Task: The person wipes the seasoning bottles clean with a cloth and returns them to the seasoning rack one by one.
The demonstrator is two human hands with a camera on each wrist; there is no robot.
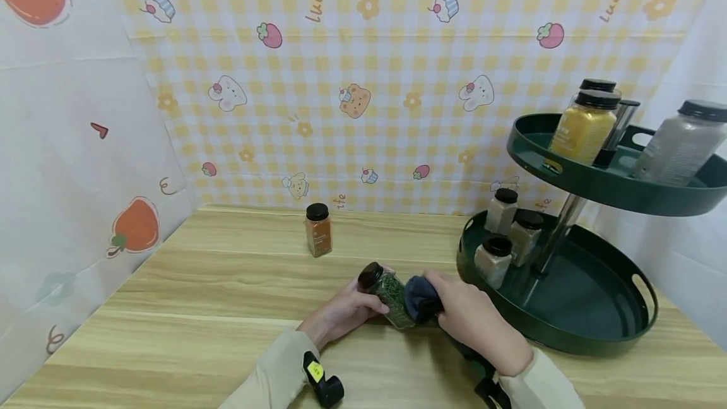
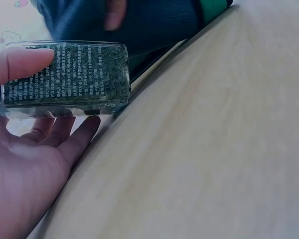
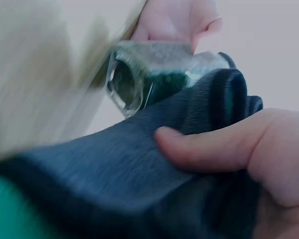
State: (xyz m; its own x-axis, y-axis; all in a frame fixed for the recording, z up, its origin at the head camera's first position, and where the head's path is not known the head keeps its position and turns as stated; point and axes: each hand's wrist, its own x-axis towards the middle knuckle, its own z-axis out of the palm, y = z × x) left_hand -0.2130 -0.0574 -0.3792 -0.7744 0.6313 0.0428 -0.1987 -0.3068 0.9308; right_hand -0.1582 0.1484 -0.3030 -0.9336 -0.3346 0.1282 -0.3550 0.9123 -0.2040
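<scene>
The tilted, black-lidded clear jar (image 1: 399, 305) holds green flakes (image 1: 392, 288).

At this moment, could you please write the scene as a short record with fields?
Left hand: holds the herb jar
Right hand: grips the dark cloth, at the jar's side
Herb jar: tilted, black lid on, green contents
Orange jar: upright on the wooden table
Lower tier: three black-lidded jars
Upper tier: yellow jar, greyish jar, others partly hidden
</scene>
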